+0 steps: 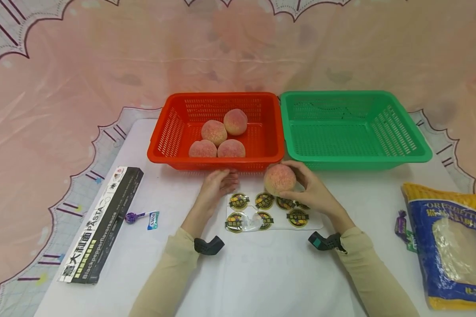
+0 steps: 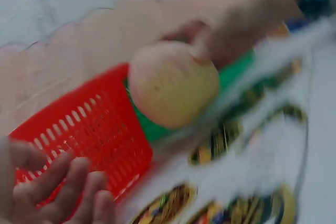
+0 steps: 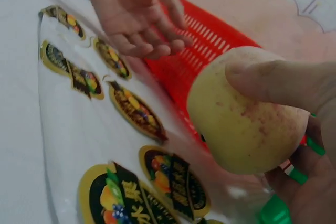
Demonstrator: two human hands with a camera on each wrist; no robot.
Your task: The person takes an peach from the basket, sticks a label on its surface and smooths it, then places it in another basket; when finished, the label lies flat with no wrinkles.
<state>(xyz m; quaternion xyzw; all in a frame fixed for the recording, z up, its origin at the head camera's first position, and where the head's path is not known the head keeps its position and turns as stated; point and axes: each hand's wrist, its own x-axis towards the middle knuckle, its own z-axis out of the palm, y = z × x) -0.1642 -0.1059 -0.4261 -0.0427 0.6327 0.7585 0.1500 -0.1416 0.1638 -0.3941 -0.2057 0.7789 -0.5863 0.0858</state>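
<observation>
My right hand (image 1: 314,190) grips a pink and yellow peach (image 1: 279,179), thumb on one side and fingers round the other, over a sheet of stickers (image 1: 277,223) in front of the baskets. In the right wrist view the thumb presses on the peach (image 3: 241,124). My left hand (image 1: 219,187) holds nothing; its fingers are loosely bent near the front wall of the red basket (image 1: 216,166). The sheet bears round black and gold fruit labels. Several more peaches (image 1: 214,132) lie inside the red basket.
A green basket (image 1: 358,164) stands right of the red one. On the left lie a pasta box (image 1: 103,224), a purple lollipop (image 1: 132,217) and a small blue-white packet (image 1: 153,220). At right are a purple wrapped candy (image 1: 400,224) and a blue-yellow pasta bag (image 1: 452,246).
</observation>
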